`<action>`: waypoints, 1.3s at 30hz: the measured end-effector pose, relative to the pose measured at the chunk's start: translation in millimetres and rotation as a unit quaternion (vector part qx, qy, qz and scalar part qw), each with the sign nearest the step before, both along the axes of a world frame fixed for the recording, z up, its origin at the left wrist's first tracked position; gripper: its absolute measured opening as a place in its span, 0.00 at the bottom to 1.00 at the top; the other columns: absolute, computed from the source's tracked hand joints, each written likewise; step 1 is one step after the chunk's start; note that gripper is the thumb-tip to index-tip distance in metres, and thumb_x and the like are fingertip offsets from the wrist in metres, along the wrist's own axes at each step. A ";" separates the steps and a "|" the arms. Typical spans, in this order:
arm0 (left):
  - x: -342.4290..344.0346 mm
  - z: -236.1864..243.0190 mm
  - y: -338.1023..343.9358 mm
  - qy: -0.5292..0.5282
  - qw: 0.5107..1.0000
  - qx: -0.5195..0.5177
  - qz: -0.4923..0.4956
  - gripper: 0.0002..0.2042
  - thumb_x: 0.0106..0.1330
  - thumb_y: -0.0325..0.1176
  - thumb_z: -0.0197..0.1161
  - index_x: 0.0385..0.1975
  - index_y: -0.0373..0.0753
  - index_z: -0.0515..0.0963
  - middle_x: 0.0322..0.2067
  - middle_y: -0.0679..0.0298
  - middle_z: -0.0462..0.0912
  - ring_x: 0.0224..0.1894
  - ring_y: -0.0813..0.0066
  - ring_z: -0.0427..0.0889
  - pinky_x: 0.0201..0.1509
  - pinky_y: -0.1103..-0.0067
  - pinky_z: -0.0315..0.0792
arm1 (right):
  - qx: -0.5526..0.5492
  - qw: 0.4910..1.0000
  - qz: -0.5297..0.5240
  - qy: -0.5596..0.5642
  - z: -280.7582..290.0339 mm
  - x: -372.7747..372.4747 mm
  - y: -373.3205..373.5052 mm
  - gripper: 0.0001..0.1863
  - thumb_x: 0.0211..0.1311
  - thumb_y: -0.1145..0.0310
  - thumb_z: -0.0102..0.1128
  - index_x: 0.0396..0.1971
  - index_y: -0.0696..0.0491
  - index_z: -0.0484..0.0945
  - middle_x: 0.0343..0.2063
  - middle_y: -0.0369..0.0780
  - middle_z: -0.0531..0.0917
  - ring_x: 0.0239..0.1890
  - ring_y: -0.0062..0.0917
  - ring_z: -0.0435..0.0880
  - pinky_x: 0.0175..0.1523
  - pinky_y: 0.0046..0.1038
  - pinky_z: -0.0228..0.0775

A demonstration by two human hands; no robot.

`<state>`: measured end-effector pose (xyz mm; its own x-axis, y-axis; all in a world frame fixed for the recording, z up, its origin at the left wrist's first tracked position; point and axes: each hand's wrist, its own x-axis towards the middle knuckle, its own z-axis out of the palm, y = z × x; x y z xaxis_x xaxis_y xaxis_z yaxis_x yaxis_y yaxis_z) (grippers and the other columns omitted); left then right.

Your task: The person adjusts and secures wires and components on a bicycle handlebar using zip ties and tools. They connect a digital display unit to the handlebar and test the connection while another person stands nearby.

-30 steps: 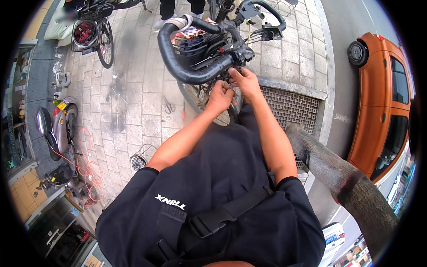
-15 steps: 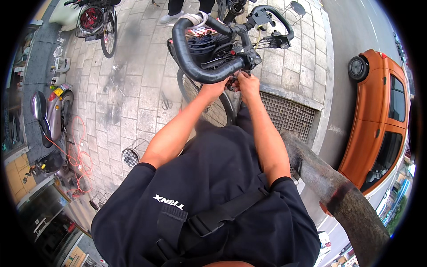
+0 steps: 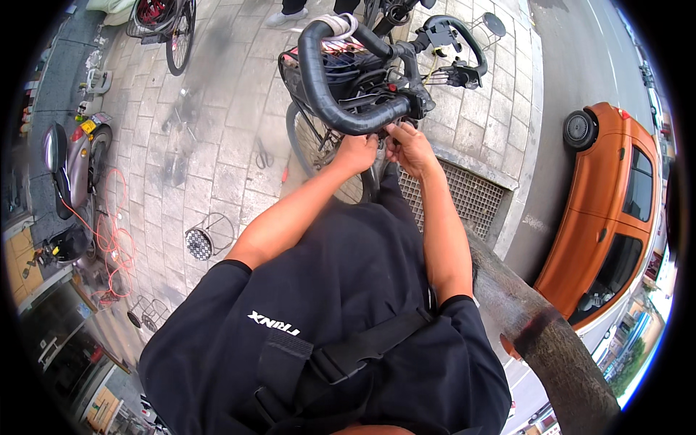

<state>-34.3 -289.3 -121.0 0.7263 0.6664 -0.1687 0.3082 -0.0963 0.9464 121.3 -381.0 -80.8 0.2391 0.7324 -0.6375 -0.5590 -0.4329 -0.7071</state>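
Note:
A bicycle with a black wrapped drop handlebar (image 3: 313, 85) stands in front of me, light cord looped around the bar's far part. Just under the near curve of the bar, my left hand (image 3: 355, 154) has its fingers closed at the tips, and what they grip is hidden. Close by on its right, my right hand (image 3: 413, 152) pinches with bent fingers beneath the bar's right end. Whatever sits between those fingers is too small to make out. Below both hands shows part of the bicycle's wheel (image 3: 308, 141).
A metal grate (image 3: 464, 196) and a tree trunk (image 3: 518, 301) are at my right, with an orange car (image 3: 609, 217) on the road beyond. Left are a scooter (image 3: 87, 159), an orange hose (image 3: 116, 246) and a small stool (image 3: 198, 244). A person's shoe (image 3: 286, 17) shows at the far side.
My hands have drawn slightly apart, the right one shifting right and turning at the wrist. The whole view has shifted a little, so the handlebar appears farther right.

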 end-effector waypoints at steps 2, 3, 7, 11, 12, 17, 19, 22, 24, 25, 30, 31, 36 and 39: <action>2.8 0.4 3.5 0.060 0.996 0.044 -0.042 0.17 0.73 0.27 0.54 0.60 0.36 0.76 0.54 0.53 0.84 0.57 0.57 0.83 0.61 0.68 0.74 | 0.008 0.999 0.030 -0.020 3.0 9.3 -9.0 0.11 0.74 0.65 0.58 0.47 0.55 0.80 0.30 0.37 0.84 0.29 0.24 0.84 0.32 0.26 0.72; 3.1 0.5 4.4 0.091 0.992 0.066 -0.064 0.18 0.73 0.27 0.54 0.61 0.36 0.76 0.54 0.52 0.84 0.57 0.55 0.83 0.61 0.66 0.74 | 0.003 0.997 0.048 -0.058 4.8 10.4 -13.2 0.11 0.74 0.66 0.57 0.48 0.56 0.80 0.31 0.38 0.84 0.31 0.24 0.85 0.34 0.26 0.74; 2.6 12.4 5.0 0.100 0.982 0.093 -0.134 0.20 0.72 0.27 0.52 0.64 0.38 0.72 0.57 0.52 0.83 0.58 0.49 0.82 0.63 0.63 0.74 | -0.022 0.957 0.133 -0.257 2.1 19.2 -28.0 0.15 0.73 0.68 0.54 0.52 0.59 0.80 0.35 0.41 0.87 0.38 0.27 0.88 0.44 0.29 0.79; 9.8 -20.0 10.5 0.039 0.977 0.162 -0.133 0.24 0.67 0.21 0.50 0.65 0.37 0.71 0.52 0.55 0.85 0.55 0.59 0.86 0.59 0.68 0.78 | -0.017 0.936 0.082 -0.342 -26.0 23.4 -39.9 0.17 0.76 0.64 0.52 0.55 0.59 0.79 0.33 0.40 0.86 0.34 0.25 0.87 0.40 0.27 0.78; 11.5 -19.2 12.1 0.040 0.977 0.146 -0.148 0.25 0.65 0.20 0.50 0.65 0.37 0.70 0.50 0.54 0.85 0.53 0.60 0.86 0.57 0.68 0.78 | -0.016 0.943 0.042 -0.330 -33.2 24.7 -42.9 0.18 0.77 0.62 0.52 0.55 0.59 0.79 0.32 0.40 0.86 0.32 0.24 0.86 0.37 0.26 0.77; -1.1 22.1 -0.4 0.043 0.981 0.012 -0.187 0.29 0.63 0.17 0.51 0.67 0.37 0.67 0.46 0.52 0.86 0.48 0.57 0.86 0.53 0.66 0.77 | -0.072 0.978 -0.160 -0.117 -46.4 19.4 -30.9 0.17 0.78 0.59 0.53 0.49 0.59 0.76 0.32 0.43 0.86 0.27 0.25 0.86 0.31 0.25 0.77; -8.5 8.9 -14.4 0.033 0.990 -0.004 -0.135 0.29 0.64 0.18 0.51 0.68 0.39 0.66 0.46 0.53 0.86 0.49 0.57 0.85 0.54 0.67 0.77 | -0.064 0.980 -0.170 -0.080 -45.3 13.9 -29.0 0.15 0.78 0.59 0.53 0.48 0.57 0.75 0.33 0.43 0.85 0.27 0.26 0.85 0.33 0.27 0.78; -18.9 3.2 -16.8 0.027 0.997 -0.003 -0.073 0.27 0.65 0.21 0.55 0.67 0.42 0.70 0.47 0.53 0.85 0.50 0.57 0.84 0.53 0.68 0.77 | 0.011 0.974 -0.228 0.010 -38.7 9.1 -42.0 0.14 0.75 0.62 0.57 0.49 0.58 0.76 0.33 0.41 0.85 0.29 0.25 0.84 0.38 0.30 0.80; -19.7 3.6 -16.2 0.015 0.997 0.056 -0.056 0.25 0.66 0.27 0.59 0.65 0.42 0.73 0.45 0.51 0.85 0.48 0.54 0.85 0.52 0.66 0.77 | 0.014 0.981 -0.193 -0.001 -31.5 5.5 -44.0 0.14 0.74 0.64 0.59 0.49 0.59 0.77 0.33 0.41 0.85 0.30 0.25 0.84 0.39 0.30 0.80; -17.2 5.2 -14.1 0.019 0.995 0.078 -0.059 0.25 0.67 0.29 0.59 0.65 0.43 0.73 0.45 0.50 0.85 0.48 0.53 0.85 0.52 0.64 0.77 | 0.015 0.984 -0.175 -0.007 -27.0 3.0 -43.7 0.13 0.73 0.65 0.60 0.48 0.60 0.78 0.33 0.41 0.85 0.30 0.25 0.84 0.40 0.30 0.80; 5.5 17.8 -8.6 0.089 0.974 0.195 -0.080 0.20 0.69 0.36 0.60 0.60 0.41 0.75 0.42 0.47 0.86 0.48 0.47 0.85 0.51 0.57 0.77 | -0.104 0.972 -0.064 -0.203 -15.7 -3.5 -36.3 0.12 0.72 0.65 0.62 0.39 0.60 0.83 0.32 0.40 0.86 0.27 0.23 0.84 0.32 0.28 0.80; 9.4 12.9 -6.8 0.121 0.965 0.212 -0.090 0.19 0.69 0.37 0.60 0.58 0.41 0.76 0.42 0.48 0.87 0.48 0.47 0.85 0.51 0.57 0.77 | -0.127 0.951 -0.012 -0.284 -14.9 -1.2 -36.8 0.12 0.72 0.64 0.62 0.39 0.60 0.83 0.32 0.40 0.86 0.27 0.23 0.84 0.32 0.28 0.79; 1.6 10.2 -1.0 0.108 0.976 0.161 -0.096 0.16 0.69 0.37 0.61 0.55 0.44 0.77 0.43 0.53 0.87 0.48 0.48 0.85 0.50 0.60 0.78 | -0.079 0.942 -0.036 -0.323 -21.4 4.8 -22.9 0.14 0.71 0.63 0.63 0.43 0.60 0.83 0.36 0.38 0.88 0.29 0.22 0.85 0.33 0.29 0.78; -2.8 8.6 6.5 0.089 0.990 0.075 -0.085 0.16 0.65 0.32 0.63 0.53 0.44 0.81 0.47 0.51 0.85 0.53 0.48 0.83 0.55 0.58 0.76 | 0.028 0.977 -0.095 -0.191 -17.1 -8.8 -5.4 0.15 0.70 0.64 0.59 0.48 0.57 0.83 0.39 0.37 0.89 0.38 0.23 0.86 0.43 0.29 0.75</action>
<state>-37.1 -282.8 -112.4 0.7980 0.5636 -0.2135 0.4365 -0.2962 0.8496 112.6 -386.4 -97.9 0.5866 0.6832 -0.4349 -0.3162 -0.3011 -0.8996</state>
